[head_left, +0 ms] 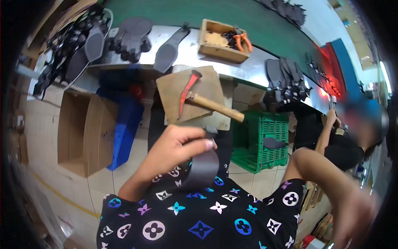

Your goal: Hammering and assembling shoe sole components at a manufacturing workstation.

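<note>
My left hand [178,145] is closed, thumb against fingers, round the end of a dark grey sandal sole [204,168] that hangs in front of my patterned shirt. Far out to the lower right, my right hand [356,211] is smeared by motion, so its fingers do not show clearly. Just beyond the left hand, a hammer [217,107] with a red head and wooden handle lies on a brown board [170,89]. Another dark sandal sole [166,54] rests on the metal bench edge behind the board.
A wooden box [224,52] holds orange-handled pliers [242,40] and small dark parts. Sandal piles [286,79] line the bench [257,68]. On the floor stand a cardboard box [72,137], a blue bin [126,128] and a green crate [259,157]. A co-worker [346,149] works at the right.
</note>
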A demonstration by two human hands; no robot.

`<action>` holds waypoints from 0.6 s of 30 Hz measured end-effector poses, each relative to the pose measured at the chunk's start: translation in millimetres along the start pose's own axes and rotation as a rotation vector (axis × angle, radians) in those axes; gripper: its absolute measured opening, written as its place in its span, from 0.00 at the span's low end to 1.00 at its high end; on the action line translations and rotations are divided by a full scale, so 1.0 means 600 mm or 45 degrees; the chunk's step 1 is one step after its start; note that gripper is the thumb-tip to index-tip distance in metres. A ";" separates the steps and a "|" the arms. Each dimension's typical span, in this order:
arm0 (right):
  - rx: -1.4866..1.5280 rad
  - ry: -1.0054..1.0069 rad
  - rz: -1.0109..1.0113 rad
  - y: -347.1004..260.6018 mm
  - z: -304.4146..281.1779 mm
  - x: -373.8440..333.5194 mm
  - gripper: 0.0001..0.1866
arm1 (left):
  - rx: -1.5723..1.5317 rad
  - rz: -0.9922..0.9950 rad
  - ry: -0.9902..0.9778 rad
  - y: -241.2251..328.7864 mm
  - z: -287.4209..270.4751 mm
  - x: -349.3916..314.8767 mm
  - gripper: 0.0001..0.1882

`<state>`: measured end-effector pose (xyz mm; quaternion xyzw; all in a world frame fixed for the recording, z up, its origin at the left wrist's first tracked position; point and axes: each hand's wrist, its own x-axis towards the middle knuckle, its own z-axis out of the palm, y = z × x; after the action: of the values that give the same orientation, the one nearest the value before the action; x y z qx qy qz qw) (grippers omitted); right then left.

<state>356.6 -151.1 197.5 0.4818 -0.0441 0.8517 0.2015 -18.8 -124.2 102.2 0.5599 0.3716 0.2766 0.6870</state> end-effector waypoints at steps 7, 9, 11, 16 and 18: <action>0.869 -0.331 -0.078 -0.027 -0.018 -0.070 0.27 | 0.049 -0.062 0.304 0.012 -0.018 -0.021 0.14; 1.057 -0.393 -0.081 -0.033 -0.016 -0.067 0.26 | -0.001 -0.026 0.356 0.013 -0.023 -0.024 0.15; 1.251 -0.462 -0.082 -0.039 -0.012 -0.071 0.25 | 0.022 -0.092 0.382 0.015 -0.023 -0.026 0.15; 1.782 -0.605 -0.078 -0.072 -0.011 -0.067 0.22 | 0.092 -0.040 0.327 0.022 -0.013 -0.023 0.15; 2.000 -0.663 -0.079 -0.086 -0.019 -0.060 0.21 | 0.072 -0.089 0.305 0.023 -0.012 -0.024 0.15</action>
<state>384.0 -111.7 155.1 0.6652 0.5319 0.4896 -0.1870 -32.5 -128.8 118.0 0.5287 0.4777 0.3069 0.6309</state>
